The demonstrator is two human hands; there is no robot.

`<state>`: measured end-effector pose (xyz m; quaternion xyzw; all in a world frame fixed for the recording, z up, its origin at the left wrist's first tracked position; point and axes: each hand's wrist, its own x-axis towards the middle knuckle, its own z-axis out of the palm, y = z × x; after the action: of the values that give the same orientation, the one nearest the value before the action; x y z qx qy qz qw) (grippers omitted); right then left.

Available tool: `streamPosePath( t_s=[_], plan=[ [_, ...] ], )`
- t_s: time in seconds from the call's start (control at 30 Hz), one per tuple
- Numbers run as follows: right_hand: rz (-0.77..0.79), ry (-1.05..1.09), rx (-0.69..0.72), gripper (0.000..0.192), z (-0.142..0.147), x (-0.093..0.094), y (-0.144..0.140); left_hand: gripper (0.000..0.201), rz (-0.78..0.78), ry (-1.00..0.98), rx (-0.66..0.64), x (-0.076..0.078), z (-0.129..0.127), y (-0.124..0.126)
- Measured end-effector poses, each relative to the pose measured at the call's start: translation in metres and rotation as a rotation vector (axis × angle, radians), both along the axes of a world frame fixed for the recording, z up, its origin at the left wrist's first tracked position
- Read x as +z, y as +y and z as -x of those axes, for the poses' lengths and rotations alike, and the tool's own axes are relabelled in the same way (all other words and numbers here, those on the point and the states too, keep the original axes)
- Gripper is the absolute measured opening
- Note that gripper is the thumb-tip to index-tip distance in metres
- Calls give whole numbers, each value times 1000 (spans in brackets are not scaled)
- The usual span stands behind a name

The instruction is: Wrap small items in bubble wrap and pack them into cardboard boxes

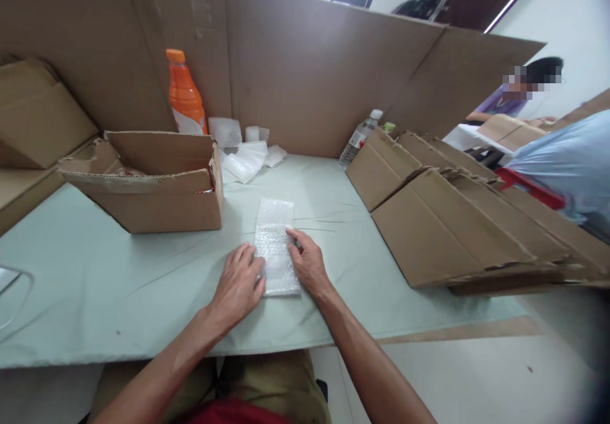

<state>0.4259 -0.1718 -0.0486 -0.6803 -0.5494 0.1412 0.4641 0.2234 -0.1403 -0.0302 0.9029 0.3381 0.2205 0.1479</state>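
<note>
Resting left hand (239,282) and right hand (309,260), unclenched and equally near, against opposite long sides of bubble wrap (275,220) lying between, pointing lengthwise ahead.

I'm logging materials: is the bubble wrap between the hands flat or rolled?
Flat: the bubble wrap lies as a rectangle on the table, left hand and right hand at its sides. Layers: cannot tell.

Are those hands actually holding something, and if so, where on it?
The left hand and right hand touch opposite long edges of the bubble wrap lying on the table; whether either grips it cannot be told.
</note>
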Motion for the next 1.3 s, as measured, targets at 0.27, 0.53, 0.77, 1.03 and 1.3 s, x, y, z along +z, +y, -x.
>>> streamPosePath(
  t_s=[0.27, 0.53, 0.77, 1.03, 1.3],
  plan=[
    [41, -153, 1, 40, 4, 3, -2, 26, 279, -259, -169, 30, 28, -32],
    [74, -225, 30, 43, 6, 6, -2, 60, 521, -239, -56, 27, 29, -33],
    [71, -256, 23, 46, 6, 8, -7, 64, 494, -316, 66, 9, 12, -18],
    [49, -265, -2, 45, 6, 7, -5, 68, 417, -323, 82, -11, 2, -14],
    [-16, -217, 201, 38, 1, 49, -59, 79, 426, -364, 58, -21, -1, -6]
  ],
)
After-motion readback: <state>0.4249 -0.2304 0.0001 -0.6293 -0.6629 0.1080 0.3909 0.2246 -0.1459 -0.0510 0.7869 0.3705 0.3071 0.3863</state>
